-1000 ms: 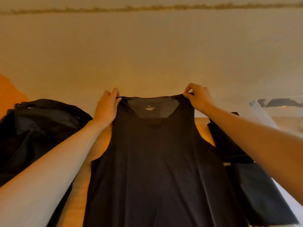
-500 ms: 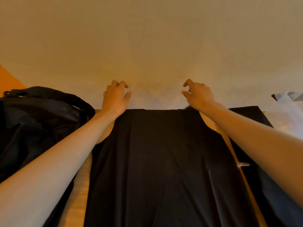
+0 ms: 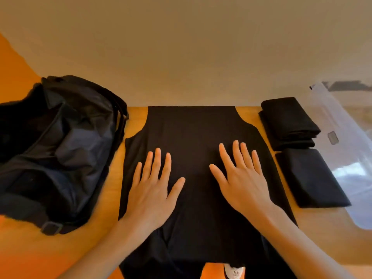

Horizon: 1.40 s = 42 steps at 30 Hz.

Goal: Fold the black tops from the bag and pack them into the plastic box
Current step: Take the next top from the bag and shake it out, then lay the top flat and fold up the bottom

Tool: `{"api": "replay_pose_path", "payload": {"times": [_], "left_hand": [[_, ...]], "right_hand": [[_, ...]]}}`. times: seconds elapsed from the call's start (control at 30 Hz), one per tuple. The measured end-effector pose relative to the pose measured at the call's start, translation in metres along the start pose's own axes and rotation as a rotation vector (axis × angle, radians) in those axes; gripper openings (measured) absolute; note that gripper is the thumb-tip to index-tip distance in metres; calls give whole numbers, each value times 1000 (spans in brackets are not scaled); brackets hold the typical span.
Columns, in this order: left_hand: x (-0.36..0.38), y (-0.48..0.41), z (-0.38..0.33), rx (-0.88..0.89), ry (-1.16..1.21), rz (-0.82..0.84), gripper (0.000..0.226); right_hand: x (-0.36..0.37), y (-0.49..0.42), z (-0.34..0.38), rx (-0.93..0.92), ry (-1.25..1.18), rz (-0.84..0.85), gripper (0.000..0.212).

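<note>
A black sleeveless top (image 3: 191,129) lies flat on the wooden table (image 3: 134,115), its shoulder end against the wall and its hem hanging over the near edge. My left hand (image 3: 155,186) and my right hand (image 3: 241,176) rest flat on its middle, fingers straight and spread. A black bag (image 3: 58,150) sits crumpled on the left. Two folded black tops (image 3: 287,121) (image 3: 310,178) lie to the right. The clear plastic box (image 3: 346,141) stands at the far right.
A plain wall (image 3: 181,57) rises right behind the table. A white shoe (image 3: 234,271) shows on the floor below the near edge. Bare wood shows between the bag and the spread top.
The top was held up by its shoulders, then laid down against the wall. Both hands let go and slid back toward me onto its middle, fingers now flat.
</note>
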<state>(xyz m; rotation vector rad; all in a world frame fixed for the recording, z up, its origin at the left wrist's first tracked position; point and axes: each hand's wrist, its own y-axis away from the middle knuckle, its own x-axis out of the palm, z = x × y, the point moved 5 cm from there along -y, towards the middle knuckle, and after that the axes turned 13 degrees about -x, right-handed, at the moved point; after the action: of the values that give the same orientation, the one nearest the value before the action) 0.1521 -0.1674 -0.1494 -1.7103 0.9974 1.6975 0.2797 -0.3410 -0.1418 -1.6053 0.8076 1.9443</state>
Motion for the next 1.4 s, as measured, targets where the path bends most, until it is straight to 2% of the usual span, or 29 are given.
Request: {"api": "replay_pose_path", "payload": {"times": [0.2, 0.37, 0.5, 0.67, 0.8, 0.9, 1.07, 1.27, 1.4], "left_hand": [[-1, 6, 42, -14, 120, -103, 83], [-12, 23, 53, 28, 135, -145, 77], [6, 40, 56, 61, 52, -63, 95], [3, 23, 71, 71, 8, -66, 101], [-5, 47, 56, 71, 66, -144, 93], [6, 69, 42, 96, 74, -106, 84], [14, 77, 58, 57, 0, -132, 88], [17, 94, 61, 76, -59, -165, 89], [13, 104, 85, 64, -18, -218, 85]], "right_hand": [[8, 18, -35, 26, -22, -57, 76], [5, 41, -32, -23, -20, -61, 74], [19, 64, -31, -50, 18, -62, 70], [14, 58, -41, -56, 4, -53, 79], [12, 78, -21, -102, 3, -88, 83], [23, 99, -7, -148, 4, -80, 86], [23, 107, -27, -108, -18, -118, 93], [26, 127, -16, -154, 44, -145, 87], [30, 146, -32, -156, 64, -173, 84]]}}
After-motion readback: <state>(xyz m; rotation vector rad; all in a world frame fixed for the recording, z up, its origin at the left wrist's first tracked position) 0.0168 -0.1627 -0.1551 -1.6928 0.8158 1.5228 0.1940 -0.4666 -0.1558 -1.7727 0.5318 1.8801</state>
